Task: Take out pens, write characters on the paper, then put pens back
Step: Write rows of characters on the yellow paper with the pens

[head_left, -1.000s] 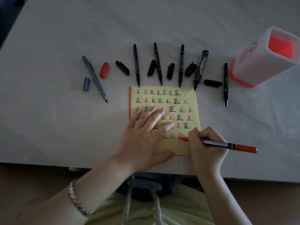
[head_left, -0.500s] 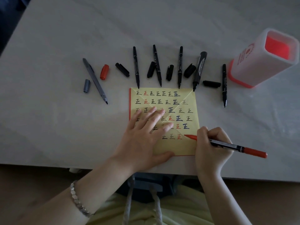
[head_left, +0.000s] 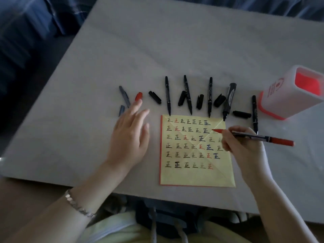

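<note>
The yellow paper lies flat on the grey table, near the person's edge and a little right of the middle. It has a red rim showing along its left and near sides, two diagonal creases, and six rows of the same character written in black, red and blue.

The right hand is over the paper's right side. Its fingers are curled tightly round the red pen, pinching it close to the tip. The pen lies low and points left, its red tip over the right end of the second row and its red tail sticking out to the right past the hand. Whether the tip touches the sheet I cannot tell.

The left hand is off the paper, on its left side, palm down over the table. Its fingers are straight, slightly spread and holding nothing. The longest fingertip reaches the near end of the red cap; I cannot tell if it touches it. A bracelet sits on that wrist.

Just beyond the paper's far edge is a row of uncapped pens with tips pointing toward the person. At the left, a grey pen and its grey cap are partly hidden by the left hand. Then come four thin black pens and a thick marker, with black caps lying loose between them. At the far right stands the white pen holder, red inside and at its base, just beside the last black pen.
</note>
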